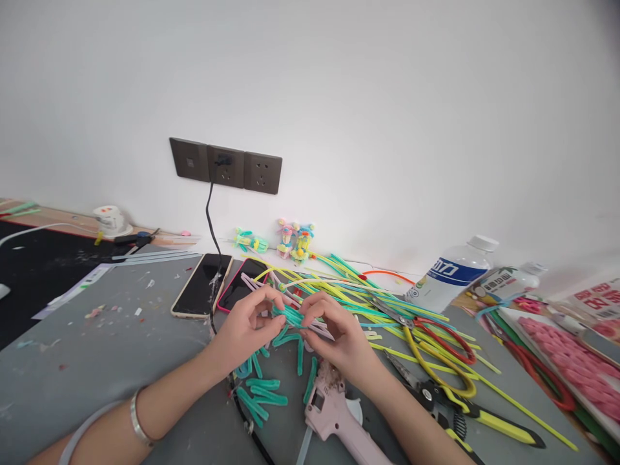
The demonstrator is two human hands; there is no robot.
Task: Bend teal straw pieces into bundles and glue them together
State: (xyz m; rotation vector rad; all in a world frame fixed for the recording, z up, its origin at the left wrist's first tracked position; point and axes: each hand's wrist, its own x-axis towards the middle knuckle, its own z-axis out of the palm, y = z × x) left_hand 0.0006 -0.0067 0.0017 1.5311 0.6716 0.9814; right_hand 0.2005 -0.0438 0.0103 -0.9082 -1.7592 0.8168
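Between my two hands is a small bundle of teal pipe cleaners [289, 316], held just above the grey mat. My left hand [252, 323] pinches its left end with thumb and fingers. The right end is gripped by the fingertips of my right hand [336, 332]. Below them lie several short bent teal pipe cleaner pieces [264, 394]. A pale pink glue gun [336, 413] rests on the mat under my right forearm, with a glue stick poking from its back.
Long yellow and green pipe cleaners [387, 310] spread behind my hands. Scissors [436, 342], black-and-yellow pliers [445, 407] and a bottle [450, 274] stand or lie to the right. Two phones [201, 287] and a black cable [208, 213] are left. Small pipe cleaner figures [295, 239] sit by the wall.
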